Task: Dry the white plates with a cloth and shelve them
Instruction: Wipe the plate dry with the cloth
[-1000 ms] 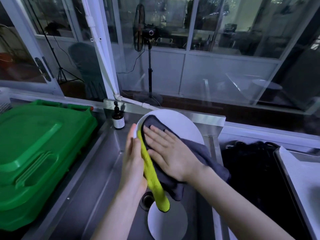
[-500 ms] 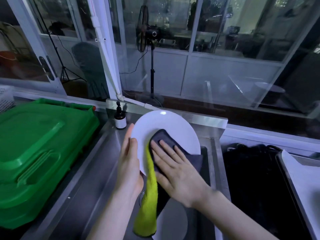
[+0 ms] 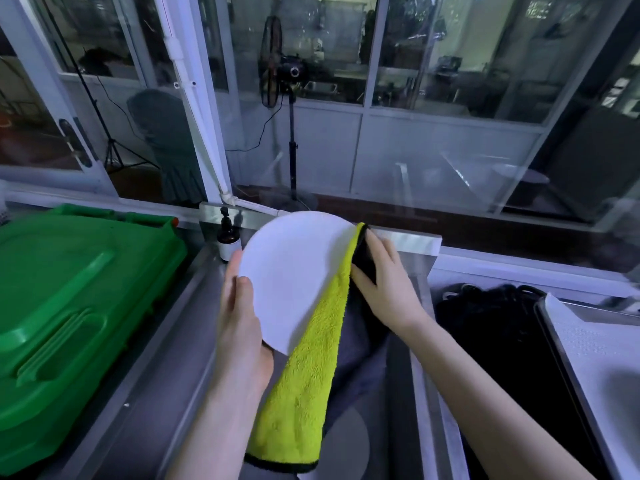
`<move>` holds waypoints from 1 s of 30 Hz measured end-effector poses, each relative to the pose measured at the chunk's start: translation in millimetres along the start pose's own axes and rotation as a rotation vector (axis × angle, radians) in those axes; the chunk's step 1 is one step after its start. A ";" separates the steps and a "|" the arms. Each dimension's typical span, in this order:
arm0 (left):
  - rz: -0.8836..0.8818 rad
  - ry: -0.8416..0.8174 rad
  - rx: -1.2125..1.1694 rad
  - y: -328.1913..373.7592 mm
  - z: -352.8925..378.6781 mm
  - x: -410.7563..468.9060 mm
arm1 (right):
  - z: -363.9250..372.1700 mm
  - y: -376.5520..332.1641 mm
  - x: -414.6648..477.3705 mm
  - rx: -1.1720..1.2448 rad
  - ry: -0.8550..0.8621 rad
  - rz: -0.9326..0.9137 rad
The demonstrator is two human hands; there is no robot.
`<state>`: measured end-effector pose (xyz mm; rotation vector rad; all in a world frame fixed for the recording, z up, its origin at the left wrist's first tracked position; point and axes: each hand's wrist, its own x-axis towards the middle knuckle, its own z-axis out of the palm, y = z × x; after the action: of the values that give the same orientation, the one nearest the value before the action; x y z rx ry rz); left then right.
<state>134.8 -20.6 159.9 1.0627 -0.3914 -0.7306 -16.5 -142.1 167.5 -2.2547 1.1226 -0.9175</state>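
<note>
- Yellow-green plush, the near end of our cloth (image 3: 304, 403), hangs below the white plate (image 3: 294, 278) and covers part of a second plate (image 3: 349, 434) lying in the steel sink (image 3: 166, 368).
- We hold the white plate tilted up over the sink, its face turned toward us.
- Our left hand (image 3: 242, 327) grips the plate's lower left rim, thumb pressed on the face, the other fingers hidden behind it.
- Our right hand (image 3: 384, 289) pinches the cloth's dark side against the plate's right edge, fingers together, thumb out of sight.
- To dry well, we judge, the cloth should wrap the rim and sweep round while the left hand turns the plate, keeping bare fingers off the dried face.
- Left of the plate sits a green bin lid (image 3: 69, 306); just behind the plate, a small brown bottle (image 3: 228, 239).
- Beyond the plate, a standing fan (image 3: 277, 64) shows through glass; no shelf is visible.
</note>
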 end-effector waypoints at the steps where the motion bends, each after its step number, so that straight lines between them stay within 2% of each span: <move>1: -0.006 0.026 0.004 0.8 0.3 0.5 | 2.6 0.2 -9.0 0.179 0.048 0.086; 3: -0.022 0.055 0.020 1.2 -1.3 0.2 | 11.4 -0.8 -30.8 0.375 0.184 0.218; 5: -0.024 0.053 0.041 1.1 -4.2 -1.5 | 21.7 -1.9 -50.4 0.443 0.285 0.296; 8: -0.029 0.019 0.111 0.6 -8.4 -4.6 | 23.9 -2.5 -54.6 0.455 0.316 0.364; 10: -0.003 -0.020 0.164 1.0 -13.6 -7.0 | 14.7 -2.1 -41.6 0.351 0.297 0.318; 12: 0.029 -0.076 0.215 2.5 -19.5 -9.0 | -2.5 -6.0 -22.5 0.202 0.206 0.204; 16: 0.033 -0.226 0.349 3.1 -24.9 -12.5 | -28.7 -16.4 9.0 -0.005 -0.145 -0.045; 19: 0.022 -0.210 0.327 2.5 -22.5 -13.5 | -33.9 -15.3 16.8 0.046 -0.197 -0.092; 22: -0.010 -0.130 0.213 0.9 -18.0 -15.1 | -30.6 -3.3 -0.9 0.236 -0.054 0.026; 26: -0.059 0.061 0.086 -3.3 -10.2 -13.4 | 16.6 2.5 -56.7 0.479 0.268 0.369; 28: -0.050 0.067 0.115 -4.4 -9.4 -11.7 | 30.0 2.7 -69.9 0.524 0.316 0.448; 30: -0.039 0.020 0.160 -2.2 -12.3 -7.3 | 23.9 5.9 -62.5 0.552 0.306 0.414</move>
<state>136.4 -8.1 152.8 1.2303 -0.4185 -0.7322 -29.9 -91.7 125.2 -1.4096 1.2140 -1.2314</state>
